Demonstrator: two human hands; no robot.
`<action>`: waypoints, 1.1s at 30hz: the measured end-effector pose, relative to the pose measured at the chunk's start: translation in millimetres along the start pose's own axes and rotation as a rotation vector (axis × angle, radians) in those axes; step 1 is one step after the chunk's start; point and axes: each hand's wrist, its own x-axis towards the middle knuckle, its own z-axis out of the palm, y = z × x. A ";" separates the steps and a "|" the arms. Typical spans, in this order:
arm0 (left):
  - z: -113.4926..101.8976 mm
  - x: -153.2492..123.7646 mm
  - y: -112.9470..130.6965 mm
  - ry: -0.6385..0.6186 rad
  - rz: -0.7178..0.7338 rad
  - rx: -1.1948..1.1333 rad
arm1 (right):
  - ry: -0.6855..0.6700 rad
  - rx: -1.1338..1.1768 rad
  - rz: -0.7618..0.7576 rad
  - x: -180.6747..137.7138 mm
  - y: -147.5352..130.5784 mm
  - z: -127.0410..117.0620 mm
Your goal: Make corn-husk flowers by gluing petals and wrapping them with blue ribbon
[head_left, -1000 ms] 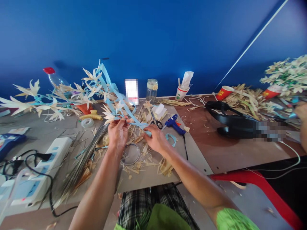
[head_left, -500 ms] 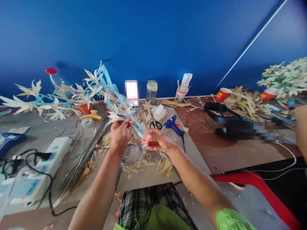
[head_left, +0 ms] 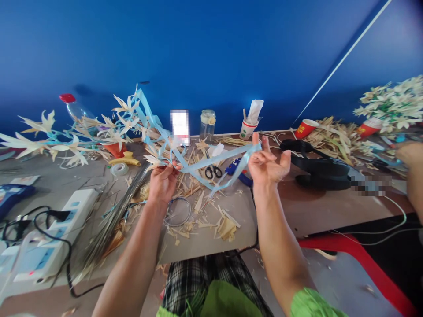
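My left hand (head_left: 163, 182) pinches the stem of a branch of cream dried-leaf flowers (head_left: 129, 125), just below a pale bloom. A light blue ribbon (head_left: 218, 159) runs from that pinch across to my right hand (head_left: 268, 166), which is raised to the right. There the ribbon catches between the fingers, while the thumb and index finger stick out. A second length of it hangs below in a slack loop. Beneath the ribbon lie black-handled scissors (head_left: 213, 172) and a blue glue gun (head_left: 232, 166), partly covered by ribbon and hand.
Thin wires (head_left: 114, 218) lie in a bundle beside a white power strip (head_left: 62, 233). Leaf scraps (head_left: 228, 226) and a wire ring (head_left: 178, 211) are in front. A jar (head_left: 207, 125) and paper cup (head_left: 248, 128) stand behind. Another person's arm (head_left: 414, 169) shows at right.
My right hand has swung right and upward, drawing the ribbon out into a long span with a hanging loop. The left hand keeps its place at the stem.
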 end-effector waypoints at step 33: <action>4.3 -35.8 159.6 0.051 0.113 -0.026 | -0.143 -0.670 0.419 1.3 50.9 7.2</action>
